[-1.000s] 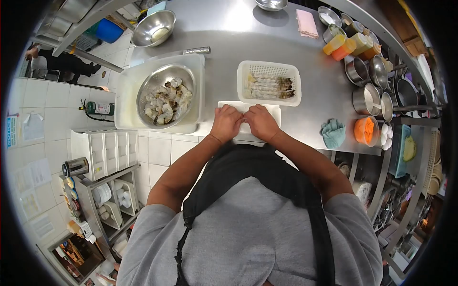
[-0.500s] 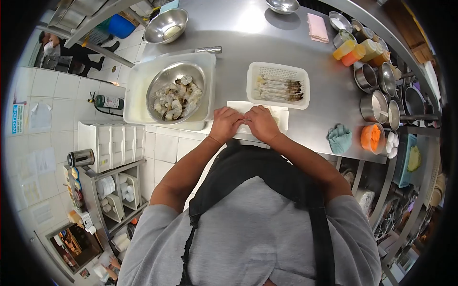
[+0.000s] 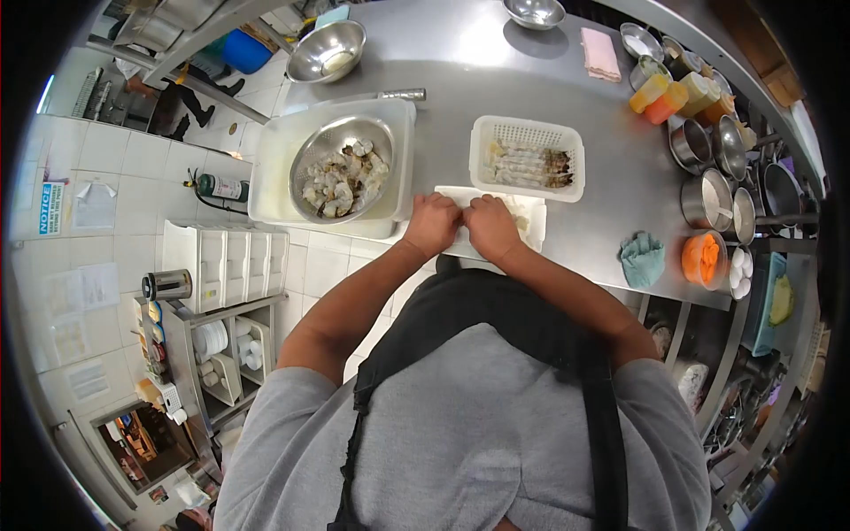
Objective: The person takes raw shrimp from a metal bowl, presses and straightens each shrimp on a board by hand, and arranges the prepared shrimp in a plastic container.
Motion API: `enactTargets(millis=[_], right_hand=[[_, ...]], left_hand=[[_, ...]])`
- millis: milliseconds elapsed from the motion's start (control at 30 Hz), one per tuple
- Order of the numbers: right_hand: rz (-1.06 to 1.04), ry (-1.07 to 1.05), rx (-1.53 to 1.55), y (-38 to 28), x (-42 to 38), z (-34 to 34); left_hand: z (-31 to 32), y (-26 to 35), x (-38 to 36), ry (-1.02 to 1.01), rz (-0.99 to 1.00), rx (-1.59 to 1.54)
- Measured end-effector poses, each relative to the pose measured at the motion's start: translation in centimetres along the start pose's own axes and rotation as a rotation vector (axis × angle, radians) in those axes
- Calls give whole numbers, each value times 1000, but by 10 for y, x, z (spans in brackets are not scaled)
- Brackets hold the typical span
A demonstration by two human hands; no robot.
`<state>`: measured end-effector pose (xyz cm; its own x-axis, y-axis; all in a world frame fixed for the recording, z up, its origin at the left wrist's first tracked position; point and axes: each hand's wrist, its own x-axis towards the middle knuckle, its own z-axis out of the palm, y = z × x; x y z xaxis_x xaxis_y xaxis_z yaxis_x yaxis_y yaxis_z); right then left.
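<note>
My left hand (image 3: 433, 225) and my right hand (image 3: 490, 227) meet over a white tray (image 3: 535, 232) at the table's near edge. Their fingers are closed and pressed together around something too small and hidden to name. Pale scraps lie on the tray, right of my right hand. Just beyond it, a white perforated basket (image 3: 527, 196) holds several peeled shrimp (image 3: 529, 166) laid in a row, dark tails to the right. To the left, a metal colander (image 3: 299, 190) of shrimp (image 3: 341, 188) rests in a large translucent tub (image 3: 266, 190).
A steel bowl (image 3: 310, 55) is at the back left, another (image 3: 534, 11) at the back. A pink cloth (image 3: 601, 54) and a teal cloth (image 3: 642, 259) lie right. Pots (image 3: 707, 199), sauce bottles (image 3: 666, 103) and a tub of orange pieces (image 3: 704, 258) line the right side. A person's legs show far left.
The whole view has shifted slightly, with table items appearing further right. My hands remain together over the tray, with fingers more curled. The distant person at the upper left has changed posture.
</note>
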<state>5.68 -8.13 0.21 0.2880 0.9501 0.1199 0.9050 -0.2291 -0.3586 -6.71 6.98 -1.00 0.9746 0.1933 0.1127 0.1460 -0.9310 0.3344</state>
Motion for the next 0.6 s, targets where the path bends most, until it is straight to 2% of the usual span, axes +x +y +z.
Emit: enactTargets(millis=[167,200,300,467,600], right_hand=[[-24,-42,-19,14,-11,-16],[9,-2,-19,20,-20,-28],[101,24,38,41,-51,-59],[79,-26,139,67,-63,-46],[61,-31,177,73,-65,-47]], left_hand=[[-9,5,-2,-3,-25,-95],[-10,1,-3,-60,-43,-119],[-18,24,-4,79,-91,-99],[13,57,20,52,14,-202],[14,57,19,54,-24,-219]])
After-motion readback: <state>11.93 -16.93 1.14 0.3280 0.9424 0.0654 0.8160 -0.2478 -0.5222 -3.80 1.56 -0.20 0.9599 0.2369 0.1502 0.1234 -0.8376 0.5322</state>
